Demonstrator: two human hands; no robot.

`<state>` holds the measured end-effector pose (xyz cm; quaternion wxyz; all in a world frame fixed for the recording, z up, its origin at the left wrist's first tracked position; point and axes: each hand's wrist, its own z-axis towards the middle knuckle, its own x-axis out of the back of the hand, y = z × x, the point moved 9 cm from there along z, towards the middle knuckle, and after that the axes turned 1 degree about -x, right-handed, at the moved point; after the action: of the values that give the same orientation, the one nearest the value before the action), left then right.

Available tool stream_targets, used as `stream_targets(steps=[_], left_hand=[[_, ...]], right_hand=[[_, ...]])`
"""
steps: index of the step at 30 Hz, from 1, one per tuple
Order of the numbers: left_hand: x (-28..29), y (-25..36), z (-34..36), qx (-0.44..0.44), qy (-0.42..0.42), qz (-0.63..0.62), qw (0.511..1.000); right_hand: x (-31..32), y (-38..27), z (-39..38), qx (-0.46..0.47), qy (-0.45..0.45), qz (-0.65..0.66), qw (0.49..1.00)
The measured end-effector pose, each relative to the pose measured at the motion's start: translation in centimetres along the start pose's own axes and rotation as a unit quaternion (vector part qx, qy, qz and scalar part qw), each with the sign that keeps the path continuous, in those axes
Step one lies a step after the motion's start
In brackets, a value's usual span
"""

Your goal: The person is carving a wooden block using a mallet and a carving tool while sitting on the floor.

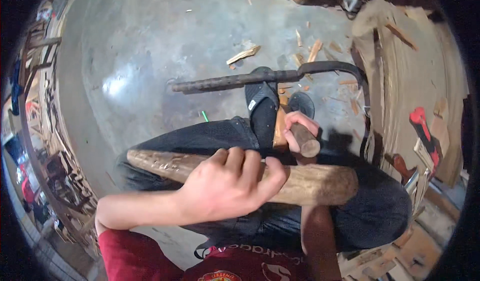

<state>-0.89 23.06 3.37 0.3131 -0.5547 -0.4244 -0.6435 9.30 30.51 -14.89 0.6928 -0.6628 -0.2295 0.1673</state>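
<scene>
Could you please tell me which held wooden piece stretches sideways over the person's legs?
The long piece in the left hand; the rod in the right hand shows its end.

Fairly bright at centre, glaring white on the smooth grey concrete floor (120,86) toward ten o'clock. Shadowed on the thick, rounded brown wooden billet (312,184) toward four o'clock. Bowed and softly blurred toward nine o'clock, fading black around the rim.

Grey floor (140,36) — perhaps concrete — under glare (118,86)
</scene>
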Motion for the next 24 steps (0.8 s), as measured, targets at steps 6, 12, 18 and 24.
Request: stream_targets(steps=[6, 12, 18, 24], left_hand=[[0.5, -0.4, 0.6, -0.009, 0.047, -0.023, 0.999], [0.6, 0.6, -0.1, 0.000, 0.083, 0.009, 0.996], [-0.4, 1.6, -1.7, -0.040, 0.094, -0.006, 0.995], [-0.6, 1.4, -2.2, -0.021, 0.061, -0.037, 0.997]], right_hand=[[0.0, -0.2, 0.9, -0.015, -0.010, 0.013, 1.000], [0.1, 0.1, 0.5, -0.006, 0.015, 0.010, 1.000], [-1.0, -0.5, 0.4, 0.028, -0.030, -0.055, 0.998], [-1.4, -0.1, -0.6, 0.028, -0.044, -0.074, 0.996]])
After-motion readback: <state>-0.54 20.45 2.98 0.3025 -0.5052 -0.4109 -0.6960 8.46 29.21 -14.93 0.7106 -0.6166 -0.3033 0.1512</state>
